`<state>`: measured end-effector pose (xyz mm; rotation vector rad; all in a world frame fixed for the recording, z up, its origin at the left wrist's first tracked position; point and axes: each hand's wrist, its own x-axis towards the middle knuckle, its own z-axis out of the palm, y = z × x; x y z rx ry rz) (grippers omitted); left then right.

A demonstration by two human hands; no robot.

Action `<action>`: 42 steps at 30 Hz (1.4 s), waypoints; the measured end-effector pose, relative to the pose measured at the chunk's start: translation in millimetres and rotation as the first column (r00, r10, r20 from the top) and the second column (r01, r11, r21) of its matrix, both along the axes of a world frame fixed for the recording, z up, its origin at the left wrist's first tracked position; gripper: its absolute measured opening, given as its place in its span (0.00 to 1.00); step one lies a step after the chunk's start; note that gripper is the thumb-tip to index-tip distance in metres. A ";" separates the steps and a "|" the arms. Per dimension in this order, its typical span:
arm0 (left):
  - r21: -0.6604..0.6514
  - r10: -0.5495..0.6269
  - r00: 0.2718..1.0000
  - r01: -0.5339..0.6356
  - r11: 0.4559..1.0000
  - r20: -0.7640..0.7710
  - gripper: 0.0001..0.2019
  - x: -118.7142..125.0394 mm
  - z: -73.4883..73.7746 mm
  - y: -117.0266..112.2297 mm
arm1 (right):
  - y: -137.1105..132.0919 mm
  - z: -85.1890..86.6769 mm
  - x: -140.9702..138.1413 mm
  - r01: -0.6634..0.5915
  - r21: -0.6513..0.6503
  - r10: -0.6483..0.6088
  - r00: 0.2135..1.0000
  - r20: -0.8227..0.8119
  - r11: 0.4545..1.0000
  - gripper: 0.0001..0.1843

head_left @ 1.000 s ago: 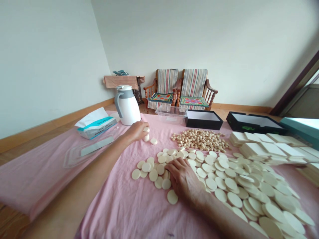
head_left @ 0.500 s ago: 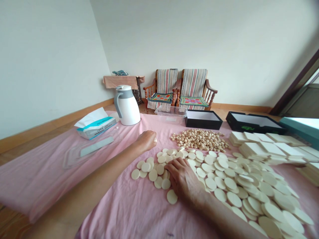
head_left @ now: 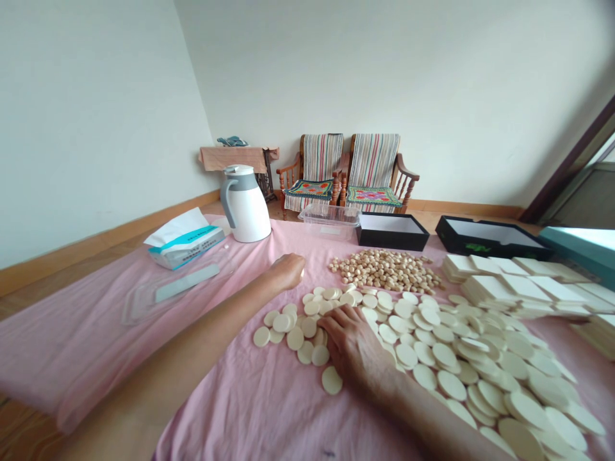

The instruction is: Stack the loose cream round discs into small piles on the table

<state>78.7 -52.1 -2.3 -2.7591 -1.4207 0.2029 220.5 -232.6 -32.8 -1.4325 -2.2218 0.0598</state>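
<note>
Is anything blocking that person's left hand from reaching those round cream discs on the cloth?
No, nothing visible does. The left hand is just past the round cream discs, with only a strip of bare pink cloth between them. The right hand rests on the discs further along, to the side of that gap.

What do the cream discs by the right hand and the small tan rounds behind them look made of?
The cream discs look like a pressed, matte material, perhaps wafer or foam: flat faces, clean edges, no shine. The small tan rounds look dry and matte, possibly baked or pressed, but they are too small here to tell.
</note>
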 end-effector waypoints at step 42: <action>0.177 -0.055 0.788 -0.069 0.982 0.613 0.04 -53.5 -31.2 -28.1 | -0.2 1.9 0.7 0.015 -0.015 -0.016 0.999 -0.034 1.000 0.11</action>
